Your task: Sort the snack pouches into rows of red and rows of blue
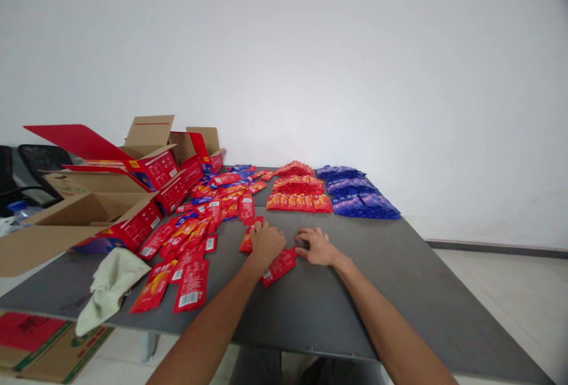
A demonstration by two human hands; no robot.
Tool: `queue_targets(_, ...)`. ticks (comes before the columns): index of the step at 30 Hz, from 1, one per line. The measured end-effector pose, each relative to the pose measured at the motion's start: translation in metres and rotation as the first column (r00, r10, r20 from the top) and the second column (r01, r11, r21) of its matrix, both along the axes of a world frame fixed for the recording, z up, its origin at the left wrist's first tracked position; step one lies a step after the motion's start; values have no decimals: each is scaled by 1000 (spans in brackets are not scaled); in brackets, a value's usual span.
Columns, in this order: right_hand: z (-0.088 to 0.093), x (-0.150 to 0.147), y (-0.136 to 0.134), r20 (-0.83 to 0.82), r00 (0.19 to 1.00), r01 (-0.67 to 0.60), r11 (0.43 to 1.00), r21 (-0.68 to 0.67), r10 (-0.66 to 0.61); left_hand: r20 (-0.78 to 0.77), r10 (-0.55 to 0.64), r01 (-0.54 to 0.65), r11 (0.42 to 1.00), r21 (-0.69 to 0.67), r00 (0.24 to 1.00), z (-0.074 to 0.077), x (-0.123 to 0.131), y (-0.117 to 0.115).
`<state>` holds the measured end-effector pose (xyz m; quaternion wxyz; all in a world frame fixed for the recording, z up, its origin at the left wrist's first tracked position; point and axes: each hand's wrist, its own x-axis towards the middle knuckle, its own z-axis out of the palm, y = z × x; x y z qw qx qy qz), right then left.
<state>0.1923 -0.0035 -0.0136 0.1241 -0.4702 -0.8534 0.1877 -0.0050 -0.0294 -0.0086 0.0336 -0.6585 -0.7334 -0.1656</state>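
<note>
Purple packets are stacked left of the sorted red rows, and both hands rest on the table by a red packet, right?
Not quite. The head view shows the purple packets stacked right of the sorted red rows, not left. The left hand and right hand do rest on the table by a red packet.

Red packets (195, 237), some with orange on them, and purple packets (359, 199) lie on the dark grey desk (399, 290), by red-and-brown boxes (133, 196).
</note>
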Motion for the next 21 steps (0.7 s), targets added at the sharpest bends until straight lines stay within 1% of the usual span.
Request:
queue_targets(2, 0, 5, -2, -8, 996, -85, 996, -40, 85, -1, -49, 49, 999, -11, 999, 1, 8, 2)
queue_targets(4, -1, 6, -4, -21, 991, -130, 990, -47, 129, 15, -72, 73, 996, -43, 997, 3, 15, 5)
queue_targets(8, -7, 1, -3, -67, 982, -177, 984, 2, 176, 39, -93, 97, 989, -110, 995, 7, 22, 11)
queue_targets(10, -10, -2, 0, -74, 981, -176, 984, 36, 178, 44, -115, 120, 984, -133, 992, 9, 24, 15)
queue_targets(13, -16, 0, 9, -66, 990, -119, 987, 112, 127, 85, -179, 191, 966, -174, 980, 10, 30, 23)
queue_targets(17, -21, 15, 26, -59, 998, 26, 986, 162, -17, 164, -258, 291, 930, -225, 952, 12, 43, 29)
queue_targets(19, -23, 23, 32, -67, 993, 108, 981, 160, -98, 134, -311, 335, 912, -237, 941, 14, 50, 28)
queue_targets(21, -26, 28, 36, -71, 986, 161, 975, 154, -152, 85, -339, 350, 903, -249, 937, 15, 56, 26)
